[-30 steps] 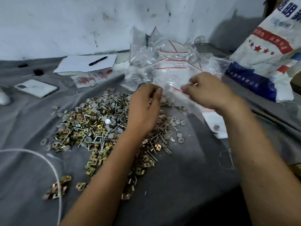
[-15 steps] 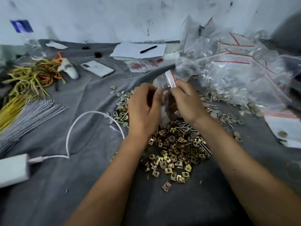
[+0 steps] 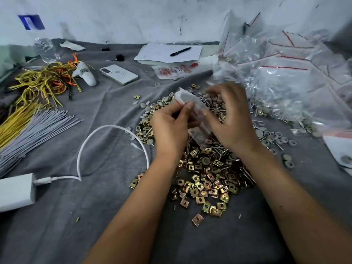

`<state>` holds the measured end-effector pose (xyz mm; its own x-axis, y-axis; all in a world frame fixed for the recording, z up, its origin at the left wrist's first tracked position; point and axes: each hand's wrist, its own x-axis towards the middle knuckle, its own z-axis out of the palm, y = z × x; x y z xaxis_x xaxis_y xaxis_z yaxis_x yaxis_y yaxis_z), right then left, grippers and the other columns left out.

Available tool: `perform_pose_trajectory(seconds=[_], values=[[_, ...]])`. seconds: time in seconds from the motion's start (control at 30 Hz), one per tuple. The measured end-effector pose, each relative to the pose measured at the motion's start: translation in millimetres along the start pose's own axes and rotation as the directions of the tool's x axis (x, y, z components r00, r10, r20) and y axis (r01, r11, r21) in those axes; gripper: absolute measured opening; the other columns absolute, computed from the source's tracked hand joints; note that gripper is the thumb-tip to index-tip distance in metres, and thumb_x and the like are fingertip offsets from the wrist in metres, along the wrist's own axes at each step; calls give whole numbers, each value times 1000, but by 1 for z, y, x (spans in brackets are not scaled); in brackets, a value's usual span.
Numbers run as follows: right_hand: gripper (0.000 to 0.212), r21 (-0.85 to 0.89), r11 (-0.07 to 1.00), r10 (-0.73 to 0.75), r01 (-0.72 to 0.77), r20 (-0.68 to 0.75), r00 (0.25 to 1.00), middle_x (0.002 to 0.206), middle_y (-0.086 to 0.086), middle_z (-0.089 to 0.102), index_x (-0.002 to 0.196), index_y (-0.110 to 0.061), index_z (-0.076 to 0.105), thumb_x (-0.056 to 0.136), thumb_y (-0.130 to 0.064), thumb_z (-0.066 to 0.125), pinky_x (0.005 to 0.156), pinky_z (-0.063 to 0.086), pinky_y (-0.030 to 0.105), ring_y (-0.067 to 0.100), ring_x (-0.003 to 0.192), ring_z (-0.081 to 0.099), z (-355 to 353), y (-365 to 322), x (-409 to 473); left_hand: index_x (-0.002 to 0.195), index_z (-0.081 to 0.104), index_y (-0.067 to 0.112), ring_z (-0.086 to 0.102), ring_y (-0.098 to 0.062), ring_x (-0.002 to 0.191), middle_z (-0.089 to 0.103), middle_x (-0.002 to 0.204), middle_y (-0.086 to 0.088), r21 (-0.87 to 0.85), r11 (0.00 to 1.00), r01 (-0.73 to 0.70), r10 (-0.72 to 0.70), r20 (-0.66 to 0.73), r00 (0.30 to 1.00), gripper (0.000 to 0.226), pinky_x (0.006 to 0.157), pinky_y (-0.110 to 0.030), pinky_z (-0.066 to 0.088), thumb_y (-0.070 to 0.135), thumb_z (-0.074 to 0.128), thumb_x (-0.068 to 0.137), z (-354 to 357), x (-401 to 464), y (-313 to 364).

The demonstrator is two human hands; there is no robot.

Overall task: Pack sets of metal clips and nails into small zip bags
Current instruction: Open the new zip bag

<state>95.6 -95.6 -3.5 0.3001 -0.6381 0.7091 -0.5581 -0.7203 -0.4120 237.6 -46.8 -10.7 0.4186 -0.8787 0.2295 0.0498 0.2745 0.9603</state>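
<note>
A small clear zip bag with a red seal line hangs tilted between both hands above the parts pile. My left hand pinches its upper left edge near the seal. My right hand grips its right side, fingers curled over the plastic. Brass-coloured square metal clips lie heaped on the grey cloth below. Nails and grey round washers are mixed in behind the hands. Some parts show dimly inside the bag's lower end.
A heap of clear zip bags fills the right back. A white charger with cable, grey and yellow cable ties, a phone, paper with a pen and a water bottle lie around.
The view swung left from the bag heap to the parts pile. Both hands came together on one small bag, which now tilts with its seal end up and to the left.
</note>
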Motion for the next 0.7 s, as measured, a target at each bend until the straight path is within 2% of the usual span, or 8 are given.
perform_pose_trajectory(seconds=[0.07,0.13,0.27,0.37,0.47,0.57,0.63,0.7], values=[[20,-9,998,-63,63,-20,998,102,6,64,100,-7,69,88,-19,78,87,45,31,22,101,56,-2,0,0,88,77,0,72,-21,63,75,80,-21,2,1000,1,-1,-63,998,12,61,-27,61,5,69,96,-3,3,-3],[23,15,996,-91,91,40,995,93,3,66,91,-9,72,86,-30,81,80,45,33,21,92,58,-3,-2,0,80,76,2,70,-17,60,74,72,-14,25,1000,-10,12,-96,995,13,59,-28,60,5,74,93,-3,4,-4],[33,8,998,-69,69,190,979,90,-1,65,88,-11,71,82,-42,78,81,47,33,19,91,57,0,-5,-3,66,74,18,65,-8,58,73,63,2,136,990,-32,44,-84,996,24,56,-29,56,8,82,87,1,2,-7],[33,-74,997,-15,33,226,974,91,-2,63,89,-12,69,77,-41,81,84,47,34,17,92,55,-2,-6,-3,61,69,17,65,-14,57,72,62,-3,113,994,0,12,-102,995,28,55,-34,56,10,85,83,3,4,-8],[26,-119,993,15,13,232,973,91,1,63,88,-10,69,80,-33,78,84,46,34,20,93,54,-3,-11,-4,67,71,5,64,-21,59,73,67,-13,133,990,-37,49,-90,995,24,57,-42,57,16,86,83,3,4,-10],[17,-171,985,16,21,213,977,90,7,66,90,-5,72,90,-21,70,83,46,35,23,93,56,-6,-12,-3,80,79,6,73,-19,67,76,74,-4,196,977,-83,91,-32,995,15,66,-43,64,19,82,89,4,2,-12],[19,-218,976,25,23,217,976,91,9,65,93,-3,73,95,-20,64,84,47,38,25,93,56,-10,-9,0,94,82,8,77,-19,78,79,84,-2,243,961,-135,129,38,991,10,76,-46,64,16,77,93,5,0,-11],[21,-247,968,25,39,252,967,92,8,64,94,-5,73,97,-23,61,85,47,38,24,94,55,-14,-7,2,97,82,9,77,-17,82,79,87,0,261,947,-186,171,79,982,10,78,-46,64,12,73,95,6,-1,-12]])
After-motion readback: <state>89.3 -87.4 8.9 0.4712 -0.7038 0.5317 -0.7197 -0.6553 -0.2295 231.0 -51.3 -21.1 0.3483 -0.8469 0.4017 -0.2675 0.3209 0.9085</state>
